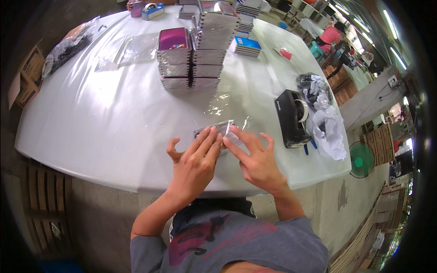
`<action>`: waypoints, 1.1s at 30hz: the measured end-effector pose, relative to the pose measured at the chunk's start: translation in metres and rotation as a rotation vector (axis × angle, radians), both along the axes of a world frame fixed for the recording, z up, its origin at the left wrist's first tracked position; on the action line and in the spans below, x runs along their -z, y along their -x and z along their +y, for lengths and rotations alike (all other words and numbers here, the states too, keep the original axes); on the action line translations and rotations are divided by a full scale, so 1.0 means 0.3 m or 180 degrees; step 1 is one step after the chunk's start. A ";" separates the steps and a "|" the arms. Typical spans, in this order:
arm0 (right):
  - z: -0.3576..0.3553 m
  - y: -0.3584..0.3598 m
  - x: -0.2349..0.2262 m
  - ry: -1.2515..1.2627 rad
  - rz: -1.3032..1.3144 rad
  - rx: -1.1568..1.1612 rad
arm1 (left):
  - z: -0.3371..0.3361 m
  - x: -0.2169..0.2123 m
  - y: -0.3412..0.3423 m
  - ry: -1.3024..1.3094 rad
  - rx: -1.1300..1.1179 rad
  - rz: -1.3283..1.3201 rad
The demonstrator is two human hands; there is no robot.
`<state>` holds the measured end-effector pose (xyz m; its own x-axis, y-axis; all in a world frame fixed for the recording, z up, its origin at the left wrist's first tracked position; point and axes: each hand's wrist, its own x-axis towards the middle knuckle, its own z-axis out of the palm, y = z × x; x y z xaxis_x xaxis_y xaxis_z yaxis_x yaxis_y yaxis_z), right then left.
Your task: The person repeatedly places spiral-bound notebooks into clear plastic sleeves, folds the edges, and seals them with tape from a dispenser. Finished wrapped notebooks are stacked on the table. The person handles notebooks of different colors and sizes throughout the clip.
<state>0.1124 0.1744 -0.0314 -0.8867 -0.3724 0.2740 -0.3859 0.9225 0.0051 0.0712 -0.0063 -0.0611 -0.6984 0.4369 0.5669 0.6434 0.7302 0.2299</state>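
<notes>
A small packet point(225, 124) in clear, shiny film lies near the front of the white table, mostly covered by my hands. What is inside it I cannot make out. My left hand point(196, 157) rests on its left and middle part, fingers stretched forward side by side, thumb held out to the left. From the right, my right hand point(258, 160) touches the packet's right end with stretched fingertips, the other fingers spread apart. Just beyond stand tall stacks of film-wrapped spiral notebooks point(207, 57), with a purple-covered notebook point(174, 39) topping the left stack.
A black tape dispenser point(287, 119) stands at the right, beside a blue-handled tool point(310, 146) and crumpled plastic bags point(328, 132). Clear film sheets point(136, 49) lie at the left. Blue notebooks point(247, 46) and a blue tape dispenser point(152, 11) sit farther back. A green fan point(362, 160) stands off the right edge.
</notes>
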 end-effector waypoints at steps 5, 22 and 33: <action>0.215 -0.023 -0.008 0.2020 0.0401 0.1254 | -0.010 0.005 0.003 0.0096 -0.0129 -0.0001; 0.864 -0.042 0.222 0.5431 -0.1136 0.2603 | 0.006 -0.002 -0.002 0.0077 -0.0086 0.0135; 0.767 -0.168 0.267 0.6733 -0.0037 0.1258 | 0.006 -0.006 -0.005 0.0172 -0.0144 0.0059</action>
